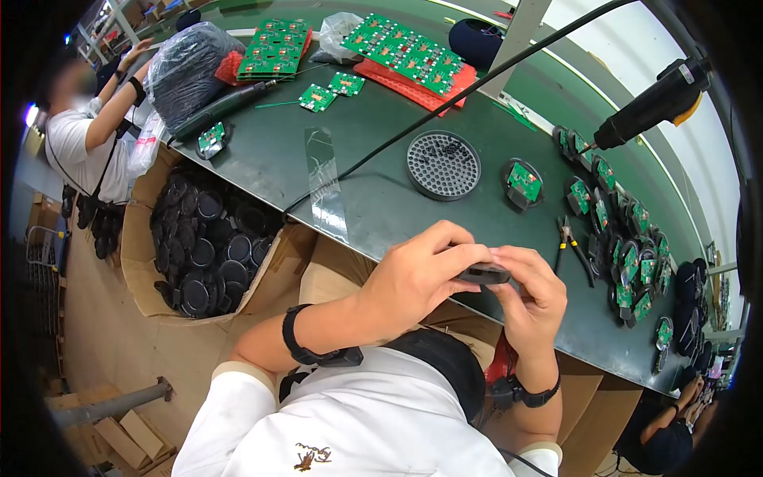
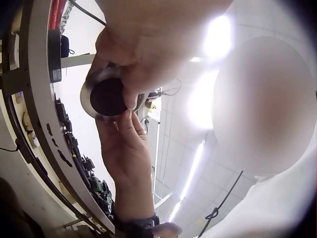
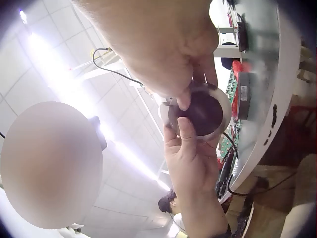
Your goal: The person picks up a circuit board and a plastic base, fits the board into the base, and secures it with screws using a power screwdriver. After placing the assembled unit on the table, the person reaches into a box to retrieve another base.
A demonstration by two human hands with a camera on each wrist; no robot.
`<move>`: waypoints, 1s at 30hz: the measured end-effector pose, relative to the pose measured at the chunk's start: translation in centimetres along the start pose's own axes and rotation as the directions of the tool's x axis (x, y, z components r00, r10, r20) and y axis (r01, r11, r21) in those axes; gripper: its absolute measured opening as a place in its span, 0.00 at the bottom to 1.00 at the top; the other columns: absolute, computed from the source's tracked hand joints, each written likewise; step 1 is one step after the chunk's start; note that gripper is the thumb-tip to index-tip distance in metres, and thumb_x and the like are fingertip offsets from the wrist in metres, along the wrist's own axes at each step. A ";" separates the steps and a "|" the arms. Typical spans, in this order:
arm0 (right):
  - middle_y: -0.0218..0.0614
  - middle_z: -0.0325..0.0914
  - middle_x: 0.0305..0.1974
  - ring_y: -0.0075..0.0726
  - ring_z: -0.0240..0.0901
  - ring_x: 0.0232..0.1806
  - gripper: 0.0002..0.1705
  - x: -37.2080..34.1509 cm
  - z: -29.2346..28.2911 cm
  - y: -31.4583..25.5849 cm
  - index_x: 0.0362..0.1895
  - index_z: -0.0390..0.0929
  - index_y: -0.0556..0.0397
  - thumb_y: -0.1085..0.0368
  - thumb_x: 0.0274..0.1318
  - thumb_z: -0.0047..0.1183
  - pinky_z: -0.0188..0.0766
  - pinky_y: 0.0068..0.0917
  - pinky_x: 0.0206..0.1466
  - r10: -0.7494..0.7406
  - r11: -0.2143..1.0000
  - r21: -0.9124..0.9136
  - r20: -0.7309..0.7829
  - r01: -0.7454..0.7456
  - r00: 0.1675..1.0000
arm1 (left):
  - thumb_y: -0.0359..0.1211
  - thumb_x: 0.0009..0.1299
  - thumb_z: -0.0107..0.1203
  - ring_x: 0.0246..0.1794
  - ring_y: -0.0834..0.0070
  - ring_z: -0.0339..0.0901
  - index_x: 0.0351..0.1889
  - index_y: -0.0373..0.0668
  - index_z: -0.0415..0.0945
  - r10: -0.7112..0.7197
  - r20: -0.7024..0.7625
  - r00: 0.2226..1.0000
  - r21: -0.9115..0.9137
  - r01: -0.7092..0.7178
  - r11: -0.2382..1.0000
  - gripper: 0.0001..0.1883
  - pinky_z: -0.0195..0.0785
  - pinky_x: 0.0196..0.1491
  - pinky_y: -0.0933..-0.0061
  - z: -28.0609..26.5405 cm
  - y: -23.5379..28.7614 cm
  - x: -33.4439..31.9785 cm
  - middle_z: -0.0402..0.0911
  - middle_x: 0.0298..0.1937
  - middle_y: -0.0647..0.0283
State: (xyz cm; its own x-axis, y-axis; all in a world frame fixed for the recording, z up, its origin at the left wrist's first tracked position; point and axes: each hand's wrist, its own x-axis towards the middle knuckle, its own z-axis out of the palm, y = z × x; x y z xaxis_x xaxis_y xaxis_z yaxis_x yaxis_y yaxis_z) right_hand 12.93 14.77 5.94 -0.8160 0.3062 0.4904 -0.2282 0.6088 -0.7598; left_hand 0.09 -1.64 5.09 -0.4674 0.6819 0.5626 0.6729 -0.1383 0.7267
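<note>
My left hand [image 1: 413,274] and right hand [image 1: 531,298] meet just over the table's near edge. Between them they grip a round black plastic housing [image 1: 485,275], seen nearly edge-on in the head view. Both wrist views show its flat dark face [image 3: 205,114] with a paler, shiny rim around it. In the left wrist view, the thumbs press at one side of the housing [image 2: 106,96] while other fingers wrap behind it. Part of its far side is hidden by the fingers. Beyond the hands lies a similar round housing with a green circuit board [image 1: 524,183].
A round perforated dish [image 1: 423,184] holds small dark parts. Pliers [image 1: 574,250] lie near many board-fitted housings [image 1: 628,262]. An electric screwdriver [image 1: 656,107] hangs at right. Panels of boards [image 1: 405,54] lie at the back. A carton [image 1: 143,270] of black housings stands left; another person [image 1: 87,131] is beyond.
</note>
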 end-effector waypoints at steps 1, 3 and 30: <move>0.42 0.87 0.49 0.43 0.83 0.49 0.21 0.0 0.0 -0.1 0.48 0.88 0.57 0.79 0.45 0.68 0.80 0.33 0.52 -0.008 1.000 0.015 0.014 0.008 1.000 | 0.26 0.57 0.74 0.44 0.62 0.86 0.52 0.42 0.82 0.000 0.001 1.000 -0.001 0.000 1.000 0.23 0.82 0.44 0.66 0.0 0.0 0.0 0.81 0.46 0.57; 0.42 0.87 0.49 0.43 0.83 0.49 0.21 0.3 0.0 -0.3 0.48 0.88 0.57 0.80 0.44 0.68 0.80 0.33 0.52 -0.030 0.999 0.017 0.025 0.030 0.999 | 0.26 0.56 0.74 0.43 0.62 0.87 0.50 0.41 0.83 0.031 -0.042 0.999 0.039 -0.029 0.999 0.22 0.83 0.42 0.66 -0.1 0.0 -0.2 0.82 0.43 0.57; 0.42 0.88 0.46 0.43 0.83 0.47 0.17 0.2 0.2 -1.1 0.46 0.88 0.58 0.78 0.48 0.68 0.78 0.33 0.52 -0.040 0.997 0.063 -0.024 0.042 0.999 | 0.13 0.55 0.67 0.44 0.63 0.88 0.44 0.40 0.86 0.002 -0.141 0.990 -0.084 -0.014 0.996 0.19 0.84 0.46 0.68 0.3 0.4 0.0 0.84 0.40 0.57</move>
State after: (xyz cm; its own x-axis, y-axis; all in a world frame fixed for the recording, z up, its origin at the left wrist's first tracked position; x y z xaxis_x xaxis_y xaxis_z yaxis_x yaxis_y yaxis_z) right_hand 12.93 14.06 6.78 -0.7929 0.2993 0.5308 -0.2950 0.5736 -0.7641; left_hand 0.57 -1.51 5.24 -0.5424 0.5736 0.6139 0.6285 -0.2078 0.7495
